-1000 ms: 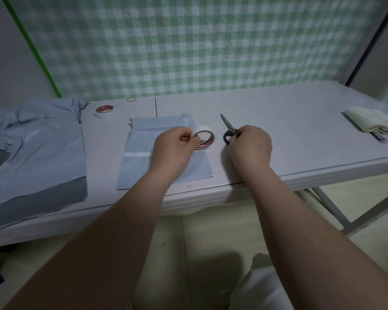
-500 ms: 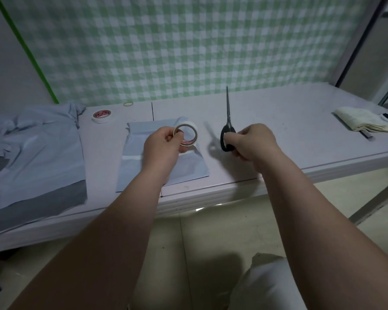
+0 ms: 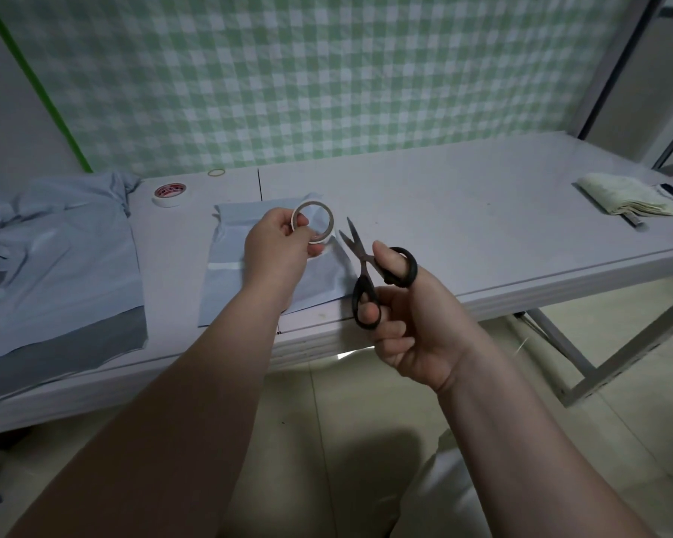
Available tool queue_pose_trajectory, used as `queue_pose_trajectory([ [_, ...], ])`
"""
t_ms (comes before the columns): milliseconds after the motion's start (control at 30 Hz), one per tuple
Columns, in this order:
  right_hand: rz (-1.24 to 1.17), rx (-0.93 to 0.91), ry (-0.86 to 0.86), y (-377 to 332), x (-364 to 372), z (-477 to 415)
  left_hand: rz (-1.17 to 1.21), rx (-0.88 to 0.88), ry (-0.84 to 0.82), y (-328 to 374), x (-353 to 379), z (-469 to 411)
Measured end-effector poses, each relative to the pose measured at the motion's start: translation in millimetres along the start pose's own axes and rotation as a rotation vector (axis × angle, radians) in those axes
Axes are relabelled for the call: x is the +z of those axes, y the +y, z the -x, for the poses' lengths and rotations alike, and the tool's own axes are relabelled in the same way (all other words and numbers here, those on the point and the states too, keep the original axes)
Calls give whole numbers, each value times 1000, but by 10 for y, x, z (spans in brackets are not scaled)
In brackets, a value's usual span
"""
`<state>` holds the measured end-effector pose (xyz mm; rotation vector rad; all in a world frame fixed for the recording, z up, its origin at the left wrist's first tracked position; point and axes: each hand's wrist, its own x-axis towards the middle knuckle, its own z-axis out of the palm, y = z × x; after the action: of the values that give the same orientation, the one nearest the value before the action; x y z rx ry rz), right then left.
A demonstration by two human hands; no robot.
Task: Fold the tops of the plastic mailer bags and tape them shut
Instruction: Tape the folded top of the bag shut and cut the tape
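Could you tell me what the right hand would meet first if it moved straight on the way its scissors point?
Probably the tape roll held by the left hand: the tips of the scissors lie just beside it, though depth is unclear.

The white table [image 3: 463, 211] in front of me ran across the middle of the frame. One flat mailer bag [image 3: 226, 289] lay at centre, its lower edge near the table's front edge. A pile of mailer bags [image 3: 55, 258] covered the left end. A spare tape roll [image 3: 168, 193] and a rubber band [image 3: 216, 172] sat at upper left of centre, apart. A folded cloth [image 3: 630, 196] lay at the right end.
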<state>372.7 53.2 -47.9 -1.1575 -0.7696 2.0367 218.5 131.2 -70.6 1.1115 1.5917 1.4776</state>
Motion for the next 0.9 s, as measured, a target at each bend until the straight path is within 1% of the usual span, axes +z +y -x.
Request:
queue_pose_trajectory([
  [200,-86,38,-69,53,45,4,13,4,5,-10,7,-9],
  [433,-160,42,-14,58,83,-67,-23,6,10,-20,4,-17],
  [900,-96,-53,15,81,154,-172,-120,37,58,22,11,42],
])
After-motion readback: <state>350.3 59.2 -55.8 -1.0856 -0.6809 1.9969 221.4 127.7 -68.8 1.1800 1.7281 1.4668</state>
